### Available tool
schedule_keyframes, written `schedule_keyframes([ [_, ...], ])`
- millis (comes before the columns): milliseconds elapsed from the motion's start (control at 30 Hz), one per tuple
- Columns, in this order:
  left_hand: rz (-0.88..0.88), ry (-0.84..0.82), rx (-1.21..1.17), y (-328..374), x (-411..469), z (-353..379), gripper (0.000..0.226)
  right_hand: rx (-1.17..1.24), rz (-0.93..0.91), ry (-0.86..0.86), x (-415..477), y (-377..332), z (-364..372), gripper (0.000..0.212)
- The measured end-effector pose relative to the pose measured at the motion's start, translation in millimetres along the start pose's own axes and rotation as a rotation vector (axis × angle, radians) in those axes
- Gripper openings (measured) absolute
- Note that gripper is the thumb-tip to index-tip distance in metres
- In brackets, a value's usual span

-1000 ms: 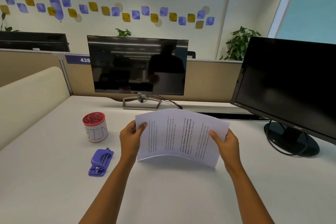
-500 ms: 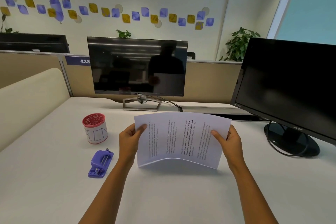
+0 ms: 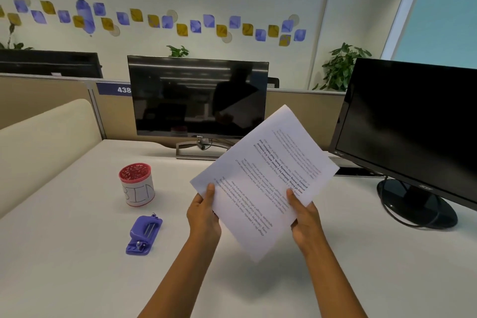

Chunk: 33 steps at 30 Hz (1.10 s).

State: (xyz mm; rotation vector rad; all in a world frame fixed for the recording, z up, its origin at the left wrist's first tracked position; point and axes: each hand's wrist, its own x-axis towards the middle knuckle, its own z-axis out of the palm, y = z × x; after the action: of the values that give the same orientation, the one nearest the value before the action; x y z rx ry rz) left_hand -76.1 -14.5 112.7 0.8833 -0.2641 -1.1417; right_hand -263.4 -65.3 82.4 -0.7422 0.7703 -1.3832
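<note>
Paper sheets (image 3: 265,181) sit lifted and tilted, right of the cup (image 3: 136,184), left hand (image 3: 204,217) and right hand (image 3: 304,219) each pinching the near edge, probably to square the stack.

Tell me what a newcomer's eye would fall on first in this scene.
First, the printed sheet, held tilted above the white desk between the left hand and the right hand. Behind it stand two dark screens: the centre monitor at the back and the right monitor beside it. Left of the hands, a red-rimmed cup marked BIN stands on the desk, with a purple tool just nearer the camera.
</note>
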Motion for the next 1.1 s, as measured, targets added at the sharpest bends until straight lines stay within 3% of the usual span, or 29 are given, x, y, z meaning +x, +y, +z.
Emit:
schedule_keyframes([
  [167,0.208,-0.008,0.379,10,9,-14,0.034,-0.209,-0.147,-0.021,8,-20,-8,0.056],
  [400,0.272,-0.235,0.715,41,25,-6,0.038,-0.418,-0.071,-0.219,8,-65,-2,0.066],
  [500,0.254,-0.281,0.727,37,23,10,0.036,-0.476,-0.088,-0.256,3,-70,12,0.035],
  [567,0.302,-0.251,0.705,33,20,16,0.027,-0.526,-0.143,-0.172,1,-67,22,0.024],
  [767,0.468,-0.214,0.635,21,13,22,0.022,-0.597,-0.354,0.041,-3,-48,36,0.017],
  [933,0.533,-0.158,0.721,15,17,16,0.022,-0.679,-0.357,0.081,-5,-34,32,0.037],
  [1100,0.611,-0.141,0.766,19,16,19,0.013,-0.713,-0.384,0.084,-3,-38,34,0.021],
])
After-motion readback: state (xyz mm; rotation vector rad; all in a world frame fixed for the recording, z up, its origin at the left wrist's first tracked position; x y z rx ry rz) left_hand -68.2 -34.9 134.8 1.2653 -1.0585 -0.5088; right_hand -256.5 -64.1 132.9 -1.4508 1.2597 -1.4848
